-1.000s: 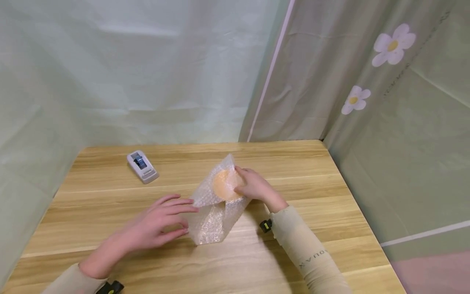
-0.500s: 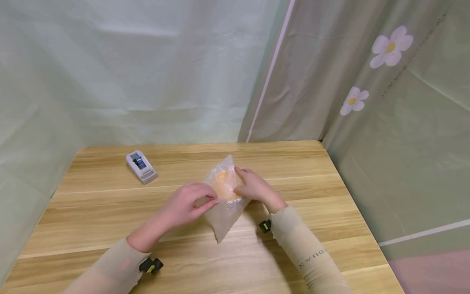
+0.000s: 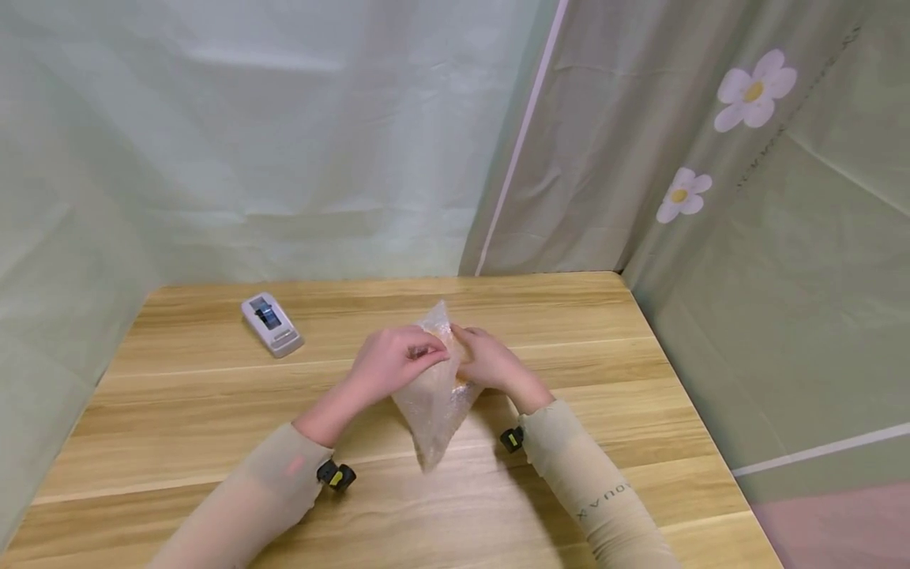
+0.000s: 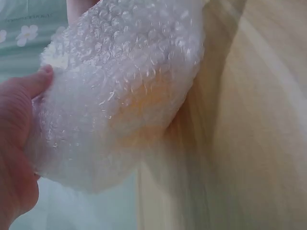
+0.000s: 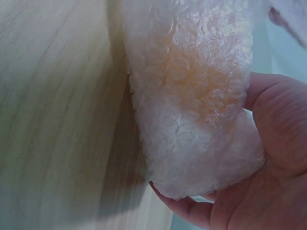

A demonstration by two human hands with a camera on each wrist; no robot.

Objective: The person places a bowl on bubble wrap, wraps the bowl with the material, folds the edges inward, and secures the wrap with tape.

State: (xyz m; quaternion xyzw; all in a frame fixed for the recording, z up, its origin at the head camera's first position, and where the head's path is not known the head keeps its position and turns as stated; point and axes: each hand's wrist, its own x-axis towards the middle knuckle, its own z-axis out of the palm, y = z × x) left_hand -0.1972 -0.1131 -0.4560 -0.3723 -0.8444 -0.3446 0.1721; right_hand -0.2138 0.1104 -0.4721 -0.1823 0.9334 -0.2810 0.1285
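A sheet of clear bubble wrap (image 3: 434, 427) is folded around a pale orange object, rounded in outline, near the middle of the wooden table. My left hand (image 3: 387, 359) pinches a flap of the wrap between thumb and fingertips and has it drawn over the top. On the other side, my right hand (image 3: 494, 365) grips the bundle, thumb on top and fingers around its edge. Through the layers the orange object (image 5: 192, 84) shows blurred in both wrist views; its exact kind is hidden. A pointed end of the wrap hangs toward the front.
A white tape dispenser (image 3: 273, 325) with a dark blue roll lies at the back left of the table (image 3: 178, 427). Pale curtains (image 3: 341, 158) surround the table at the back and sides, with printed white flowers on the right.
My left hand has taken the wrap's left flap and moved right and away from me, folding it over the orange object. My right hand has stayed nearly still on the bundle.
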